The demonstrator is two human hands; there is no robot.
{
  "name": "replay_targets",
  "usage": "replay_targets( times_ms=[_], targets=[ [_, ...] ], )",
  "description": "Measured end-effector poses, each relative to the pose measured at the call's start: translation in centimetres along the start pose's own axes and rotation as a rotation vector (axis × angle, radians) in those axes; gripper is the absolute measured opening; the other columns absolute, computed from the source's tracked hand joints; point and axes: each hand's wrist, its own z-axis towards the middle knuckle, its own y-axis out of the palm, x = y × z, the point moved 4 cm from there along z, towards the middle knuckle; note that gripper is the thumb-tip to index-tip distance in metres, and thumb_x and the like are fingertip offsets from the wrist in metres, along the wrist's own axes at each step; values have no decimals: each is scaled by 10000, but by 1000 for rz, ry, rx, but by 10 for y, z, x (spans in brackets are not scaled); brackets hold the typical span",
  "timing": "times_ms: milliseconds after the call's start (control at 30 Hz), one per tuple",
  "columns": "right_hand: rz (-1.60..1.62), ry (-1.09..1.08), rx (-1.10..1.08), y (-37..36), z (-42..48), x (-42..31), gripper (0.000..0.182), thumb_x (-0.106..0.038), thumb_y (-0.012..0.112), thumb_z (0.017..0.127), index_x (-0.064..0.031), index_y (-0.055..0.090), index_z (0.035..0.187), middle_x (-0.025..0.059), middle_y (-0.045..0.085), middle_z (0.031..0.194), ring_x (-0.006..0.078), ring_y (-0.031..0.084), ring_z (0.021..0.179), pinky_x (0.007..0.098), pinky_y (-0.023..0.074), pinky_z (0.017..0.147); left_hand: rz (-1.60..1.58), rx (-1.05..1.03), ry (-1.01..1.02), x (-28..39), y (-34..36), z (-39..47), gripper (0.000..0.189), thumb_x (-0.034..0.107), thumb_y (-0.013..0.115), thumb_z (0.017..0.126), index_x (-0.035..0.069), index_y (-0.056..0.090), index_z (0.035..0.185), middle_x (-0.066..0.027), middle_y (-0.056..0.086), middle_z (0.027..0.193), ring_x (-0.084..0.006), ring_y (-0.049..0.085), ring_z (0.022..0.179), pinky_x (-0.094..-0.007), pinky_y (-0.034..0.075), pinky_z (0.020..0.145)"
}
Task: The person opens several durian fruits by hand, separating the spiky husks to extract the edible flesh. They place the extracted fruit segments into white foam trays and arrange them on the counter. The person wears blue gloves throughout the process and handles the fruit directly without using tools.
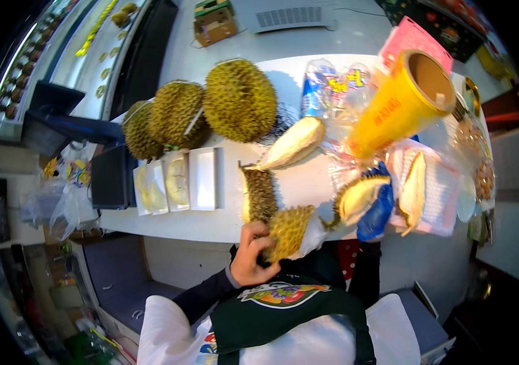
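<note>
My bare left hand (255, 255) has its fingers curled on the edge of a spiky durian piece (289, 230), which has a white patch on its right side. My right hand (376, 212), in a blue glove, holds an opened durian husk section (360, 198), pale inside facing up. Between the hands and farther back lie a brown-spined husk piece (260, 194) and a long pale husk piece (293, 142). Another husk piece (413, 189) rests on a pink and white cloth (442, 200) to the right. Several whole durians (241, 100) stand at the back left.
White trays (177, 182) stand side by side at left, some holding yellow durian flesh, near a dark monitor (109, 178). A large yellow roll (396, 109) leans at the right, beside clear plastic packaging (332, 89). The white table's front edge (172, 233) runs before me.
</note>
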Motion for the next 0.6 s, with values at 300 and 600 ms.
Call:
replay_targets(
  times_ms=[300,600],
  targets=[
    [-469,-178,-59,33,-34,-63,547,-391,441,977,25,472,1330,97,580,1142,230,539,1104,383,380,1030,-572,-258,-425,-106,42,82,485,47,681,652,75,433,1068,-41,425,1012,-156,424,978,-288,390,853],
    [-89,40,-231,2,-28,-32,521,-329,460,979,-8,422,1387,68,580,1142,210,551,1073,404,389,1038,-81,-367,-292,-116,63,101,598,123,717,706,50,432,1227,-179,447,1173,-325,454,1127,-403,391,964]
  ],
)
